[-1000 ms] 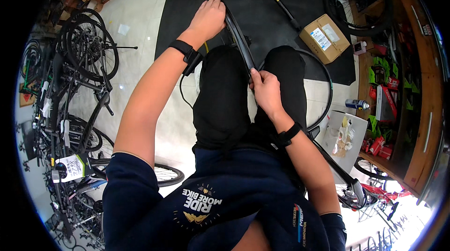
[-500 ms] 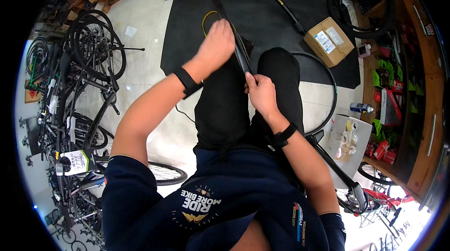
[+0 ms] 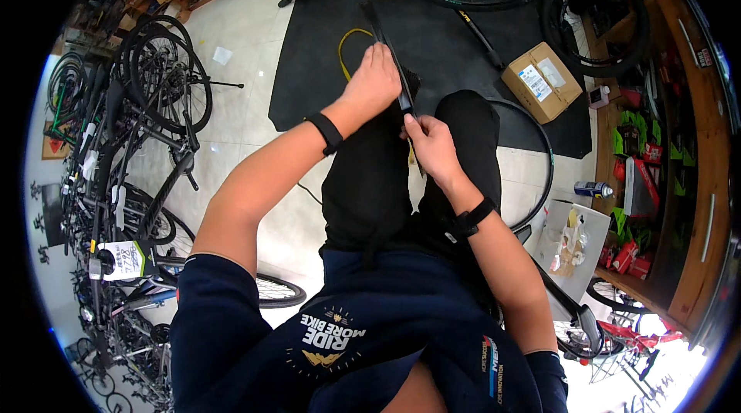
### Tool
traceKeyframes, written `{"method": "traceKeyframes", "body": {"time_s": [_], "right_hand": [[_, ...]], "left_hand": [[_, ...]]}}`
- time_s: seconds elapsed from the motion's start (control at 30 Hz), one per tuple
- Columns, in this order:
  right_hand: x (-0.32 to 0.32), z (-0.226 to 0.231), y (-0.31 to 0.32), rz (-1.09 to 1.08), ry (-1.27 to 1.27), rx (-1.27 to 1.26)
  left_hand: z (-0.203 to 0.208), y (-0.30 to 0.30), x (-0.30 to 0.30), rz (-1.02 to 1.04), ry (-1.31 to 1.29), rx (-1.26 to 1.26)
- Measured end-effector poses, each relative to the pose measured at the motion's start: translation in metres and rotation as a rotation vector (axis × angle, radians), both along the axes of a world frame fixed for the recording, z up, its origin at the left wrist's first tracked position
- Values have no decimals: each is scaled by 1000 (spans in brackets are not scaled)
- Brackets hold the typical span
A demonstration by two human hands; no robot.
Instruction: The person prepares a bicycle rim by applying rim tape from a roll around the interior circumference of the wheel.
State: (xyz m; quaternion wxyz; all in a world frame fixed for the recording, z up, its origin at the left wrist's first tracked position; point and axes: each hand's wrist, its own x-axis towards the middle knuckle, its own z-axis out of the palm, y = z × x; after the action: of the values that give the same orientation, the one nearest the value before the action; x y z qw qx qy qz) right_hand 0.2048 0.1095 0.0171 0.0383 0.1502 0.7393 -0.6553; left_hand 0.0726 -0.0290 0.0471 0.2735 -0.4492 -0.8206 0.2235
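Over knees [image 3: 468,118], left hand [image 3: 373,79] curled against, right hand [image 3: 433,143] pinched on, black strip [image 3: 405,97]

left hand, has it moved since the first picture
Yes. Judged against the cardboard box on the black mat, the left hand has moved down the picture and somewhat right, nearer the box.

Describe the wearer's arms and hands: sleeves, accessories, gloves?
Short navy sleeves, forearms uncovered. Both the left hand and right hand are ungloved. Each wrist has a black strap: left strap, right strap, the right one with a blocky piece.
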Motion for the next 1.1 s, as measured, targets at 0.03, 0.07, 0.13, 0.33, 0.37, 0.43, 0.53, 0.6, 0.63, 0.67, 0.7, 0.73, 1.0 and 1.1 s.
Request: {"method": "traceKeyframes", "body": {"time_s": [0.03, 0.07, 0.13, 0.33, 0.37, 0.43, 0.53, 0.6, 0.63, 0.67, 0.7, 0.73, 1.0, 1.1], "right_hand": [[-5, -5, -1, 6, 72, -39], [-11, -6, -3, 18, 146, -82], [-22, 0, -4, 42, 101, -84], [-35, 35, -8, 11, 9, 42], [-33, 30, -8, 13, 7, 51], [-25, 19, -9, 19, 1, 65], [-12, 12, -3, 3, -45, 62], [-3, 7, 1, 8, -116, 58], [2, 4, 4, 7, -150, 58], [6, 0, 7, 6, -184, 57], [12, -12, 7, 8, -147, 40], [14, -15, 5, 6, -158, 14], [13, -17, 1, 1, -171, 85], [9, -13, -4, -15, -183, 130]], "left_hand": [[1, -3, -10, 3, -38, 17], [1, -7, -19, 0, -34, 37], [-3, -13, -36, -9, -60, 74], [7, -20, -73, 53, -187, 64], [8, -23, -76, 21, -159, 78], [7, -21, -78, 18, -164, 103], [8, -20, -84, 39, -190, 88], [4, -24, -88, 26, -194, 112], [3, -27, -90, -1, -185, 151], [1, -29, -91, -28, -177, 189], [-2, -28, -91, -23, -191, 191], [0, -26, -91, -18, -203, 190], [-1, -25, -91, 8, -224, 232], [-1, -24, -91, 29, -254, 248]]}}
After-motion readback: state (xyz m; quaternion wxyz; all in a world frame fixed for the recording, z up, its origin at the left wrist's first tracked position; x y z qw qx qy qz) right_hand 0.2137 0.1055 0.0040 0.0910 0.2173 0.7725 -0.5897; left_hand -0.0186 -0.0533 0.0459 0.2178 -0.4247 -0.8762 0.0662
